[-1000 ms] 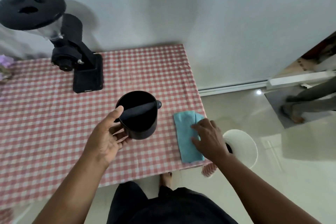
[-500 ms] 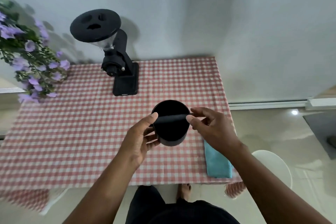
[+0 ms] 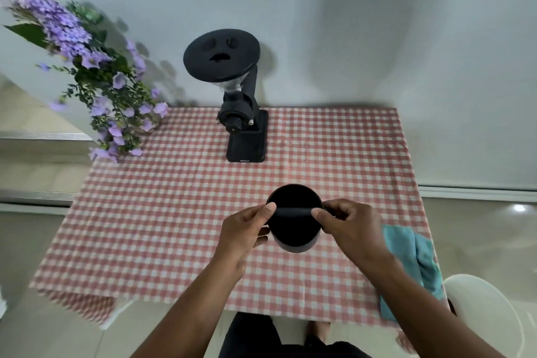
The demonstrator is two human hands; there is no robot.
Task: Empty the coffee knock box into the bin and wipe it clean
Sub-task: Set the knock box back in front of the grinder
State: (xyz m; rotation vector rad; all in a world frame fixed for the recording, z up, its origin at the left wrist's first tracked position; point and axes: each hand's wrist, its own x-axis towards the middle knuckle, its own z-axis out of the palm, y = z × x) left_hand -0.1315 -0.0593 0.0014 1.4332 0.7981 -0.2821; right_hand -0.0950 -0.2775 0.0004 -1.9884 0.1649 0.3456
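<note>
A round black plastic knock box (image 3: pixel 293 237) stands on the bench (image 3: pixel 174 212), which is covered in a red-and-white checked cloth. The left hand (image 3: pixel 242 234) wraps the box's left wall, thumb tip on the left end of the black rubber-sleeved bar (image 3: pixel 293 211) spanning the rim. The right hand (image 3: pixel 347 225) pinches the bar's right end between thumb and curled fingers (image 3: pixel 337 206). Just beyond the right wrist lies a crumpled teal cloth (image 3: pixel 412 253), with a white round bin (image 3: pixel 482 311) below it on the floor. Behind the fingers stands a black coffee grinder (image 3: pixel 244 125), purple flowers (image 3: pixel 96 73) off to its left.
</note>
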